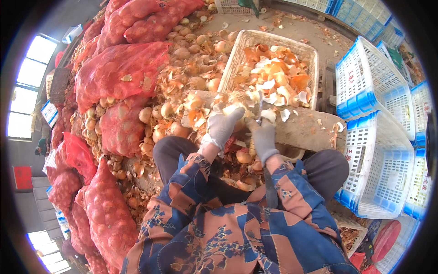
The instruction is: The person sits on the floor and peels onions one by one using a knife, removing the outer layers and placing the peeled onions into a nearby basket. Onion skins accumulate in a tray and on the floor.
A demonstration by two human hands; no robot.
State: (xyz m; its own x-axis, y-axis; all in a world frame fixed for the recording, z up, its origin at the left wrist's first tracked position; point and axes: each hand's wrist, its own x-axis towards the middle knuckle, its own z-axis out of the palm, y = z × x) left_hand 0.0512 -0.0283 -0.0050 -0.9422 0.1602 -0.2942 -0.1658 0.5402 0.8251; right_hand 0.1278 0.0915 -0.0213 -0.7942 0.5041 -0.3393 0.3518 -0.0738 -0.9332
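My left hand (221,125), in a pale knit glove, is closed around an onion (232,109) whose pale surface shows past the fingers. Close on its right, my gloved right hand (262,137) grips a knife (261,104) with its narrow blade pointing away from me. Both hands are over the near edge of a wooden board (304,128) lying crosswise before my knees. Beyond the board a dirty white plastic crate (314,78) holds orange and white onion peels (277,73). Loose onions (243,156) and skins lie between my legs.
Unpeeled onions (181,53) are heaped at the left, beside red mesh sacks (116,75) full of onions. White and blue plastic crates (369,164) stand stacked at the right. Another crate (359,236) with onion skins is at the lower right.
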